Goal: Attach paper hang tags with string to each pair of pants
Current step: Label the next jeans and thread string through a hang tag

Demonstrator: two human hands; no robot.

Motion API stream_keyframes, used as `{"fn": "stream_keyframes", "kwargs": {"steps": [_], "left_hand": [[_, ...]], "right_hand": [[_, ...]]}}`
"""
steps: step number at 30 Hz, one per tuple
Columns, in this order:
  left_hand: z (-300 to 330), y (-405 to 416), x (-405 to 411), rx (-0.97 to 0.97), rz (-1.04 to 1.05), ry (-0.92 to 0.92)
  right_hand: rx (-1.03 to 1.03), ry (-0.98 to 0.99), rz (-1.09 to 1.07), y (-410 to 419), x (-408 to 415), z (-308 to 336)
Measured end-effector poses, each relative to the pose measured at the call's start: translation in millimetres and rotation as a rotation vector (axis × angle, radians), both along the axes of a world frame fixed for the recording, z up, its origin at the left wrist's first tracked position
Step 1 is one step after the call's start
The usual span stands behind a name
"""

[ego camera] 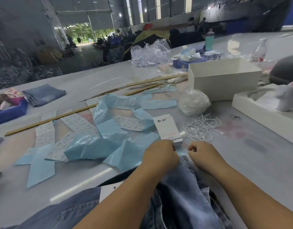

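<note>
Head camera, one wide view, tilted forward and down over the table.

The lens sat high at the wearer's head, close above both forearms, which ran in from the bottom edge to the left hand [160,156] and right hand [202,157] just below centre. It faced across the grey table [241,162], denim pants [180,192] nearest, the white box [223,80] farther off at right, and the hall doorway [86,33] far away at upper left. Straight edges bowed toward the frame's borders.
</note>
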State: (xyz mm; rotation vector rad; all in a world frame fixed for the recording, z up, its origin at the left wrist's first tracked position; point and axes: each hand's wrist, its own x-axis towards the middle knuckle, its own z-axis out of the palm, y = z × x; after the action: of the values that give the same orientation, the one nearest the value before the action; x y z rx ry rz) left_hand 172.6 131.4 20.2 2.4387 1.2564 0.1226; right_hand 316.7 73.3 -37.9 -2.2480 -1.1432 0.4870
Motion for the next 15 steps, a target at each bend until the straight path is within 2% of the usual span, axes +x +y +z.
{"fn": "stream_keyframes", "kwargs": {"steps": [4, 9, 12, 15], "left_hand": [[-18, 18, 41, -0.042, -0.057, 0.085], [-32, 27, 79, -0.041, -0.166, 0.251], [-36, 29, 91, 0.0, -0.153, 0.231], [-38, 26, 91, 0.026, -0.115, 0.135]], "right_hand": [[-0.012, -0.119, -0.072, 18, 16, -11], [-0.133, -0.265, -0.072, 33, 22, -9], [-0.125, -0.328, -0.04, 32, 22, -10], [-0.017, -0.266, -0.079, 30, 25, -13]]}}
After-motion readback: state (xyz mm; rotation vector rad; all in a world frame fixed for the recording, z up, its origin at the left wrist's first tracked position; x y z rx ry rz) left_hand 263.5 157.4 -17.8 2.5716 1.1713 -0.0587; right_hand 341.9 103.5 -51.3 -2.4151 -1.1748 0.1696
